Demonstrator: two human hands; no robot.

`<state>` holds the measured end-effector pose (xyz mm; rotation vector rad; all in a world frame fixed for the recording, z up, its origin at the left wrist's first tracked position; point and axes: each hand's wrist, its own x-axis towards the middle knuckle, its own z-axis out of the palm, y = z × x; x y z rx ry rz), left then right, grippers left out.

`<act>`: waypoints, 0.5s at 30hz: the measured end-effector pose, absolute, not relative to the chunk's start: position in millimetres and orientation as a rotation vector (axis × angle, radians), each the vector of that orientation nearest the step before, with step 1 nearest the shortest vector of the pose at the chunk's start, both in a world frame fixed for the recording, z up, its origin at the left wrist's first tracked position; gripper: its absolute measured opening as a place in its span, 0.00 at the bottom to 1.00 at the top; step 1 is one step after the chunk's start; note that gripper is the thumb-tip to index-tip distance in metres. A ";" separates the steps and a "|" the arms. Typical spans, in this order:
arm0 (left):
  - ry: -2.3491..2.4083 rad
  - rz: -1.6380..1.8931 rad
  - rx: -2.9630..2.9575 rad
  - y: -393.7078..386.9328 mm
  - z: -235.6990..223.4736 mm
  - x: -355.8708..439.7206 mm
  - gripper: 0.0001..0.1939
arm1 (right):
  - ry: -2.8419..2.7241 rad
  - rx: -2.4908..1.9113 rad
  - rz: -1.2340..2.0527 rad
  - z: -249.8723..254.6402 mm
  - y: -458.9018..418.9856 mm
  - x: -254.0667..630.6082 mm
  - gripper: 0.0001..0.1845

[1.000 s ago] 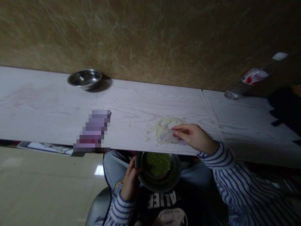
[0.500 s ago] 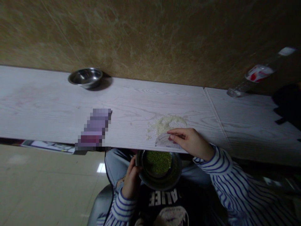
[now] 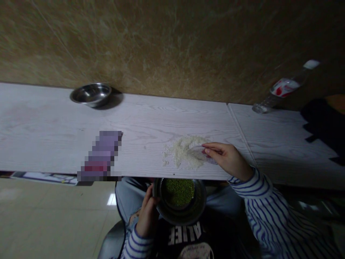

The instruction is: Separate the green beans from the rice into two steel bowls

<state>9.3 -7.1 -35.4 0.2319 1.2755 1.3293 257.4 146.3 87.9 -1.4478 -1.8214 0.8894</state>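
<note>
Head view showed the right hand pinching a clear piece, probably light and bendy, best held by its edge, among loose white grains on the desk, while the left hand gripped a likely stiff bowl at its rim.

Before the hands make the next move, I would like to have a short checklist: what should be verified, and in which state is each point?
1. Left hand grips the bowl by its side: ok.
2. Green grains are inside that bowl: ok.
3. Right hand has the clear piece between thumb and fingers: ok.
4. White grains are gathered in one tight heap: not ok, they lie spread, with loose bits at the left.
5. Bottle has its white cap on: ok.
6. Bowl rests firmly on the lap: cannot tell, its underside is hidden.
</note>
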 end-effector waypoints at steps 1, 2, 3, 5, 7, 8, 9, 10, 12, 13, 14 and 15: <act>1.278 1.327 0.232 -6.8 -35.5 9.4 0.24 | -1.805 -1.454 0.871 89.3 147.7 261.7 0.14; 1.281 1.325 0.228 -6.4 -35.6 9.5 0.25 | -1.796 -1.461 0.850 90.3 148.7 265.9 0.14; 1.289 1.323 0.219 -5.9 -35.9 9.6 0.25 | -1.794 -1.471 0.832 90.8 149.6 269.7 0.14; 1.308 1.314 0.209 -5.1 -36.7 9.4 0.25 | -1.801 -1.488 0.812 90.3 151.2 275.9 0.14; 1.338 1.309 0.216 -4.4 -37.1 8.6 0.24 | -1.789 -1.496 0.815 88.9 153.6 280.7 0.14; 1.351 1.308 0.228 -4.2 -36.9 8.1 0.24 | -1.771 -1.497 0.820 88.2 155.3 283.0 0.14; 1.360 1.304 0.241 -4.1 -36.3 7.7 0.24 | -1.748 -1.497 0.826 87.7 157.5 285.5 0.13; 1.368 1.298 0.251 -4.1 -35.4 7.4 0.25 | -1.722 -1.496 0.826 87.4 160.1 288.2 0.13; 1.383 1.294 0.253 -4.0 -32.2 8.0 0.25 | -1.669 -1.503 0.816 86.4 166.6 294.1 0.14; 1.384 1.299 0.247 -3.9 -30.2 8.7 0.25 | -1.644 -1.515 0.802 85.4 170.4 296.7 0.15; 1.378 1.308 0.234 -3.7 -28.0 9.7 0.25 | -1.623 -1.532 0.782 83.9 174.4 298.8 0.15; 1.368 1.318 0.218 -3.4 -25.9 10.7 0.25 | -1.606 -1.552 0.759 81.8 178.4 300.1 0.15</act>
